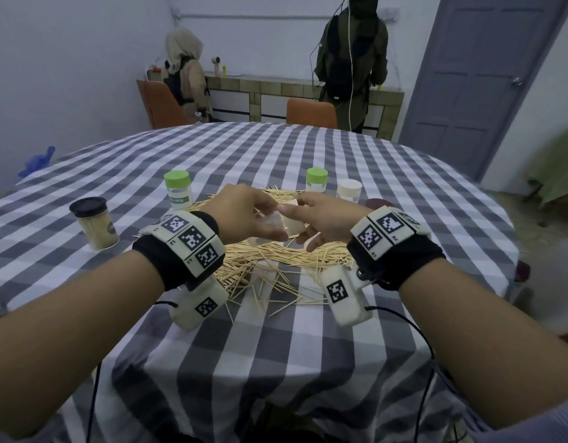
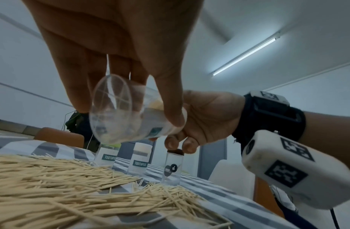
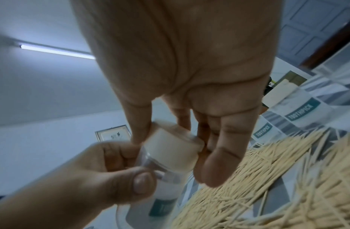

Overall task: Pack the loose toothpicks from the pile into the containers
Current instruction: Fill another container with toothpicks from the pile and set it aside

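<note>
Hands grip one light, slippery clear container: left hand squeezes its body, right hand pinches its cream lid.

Checked table carries toothpick pile, five containers

Your two hands meet above the toothpick pile, which covers the middle of the tabletop. Along the pile's far edge stand three containers: a green-capped jar to the left, a second green-capped jar and a white-capped jar to the right, with a gap between the two green ones. A black-lidded full jar stands apart toward the left edge. Bare cloth lies between the pile and the near edge.
</note>
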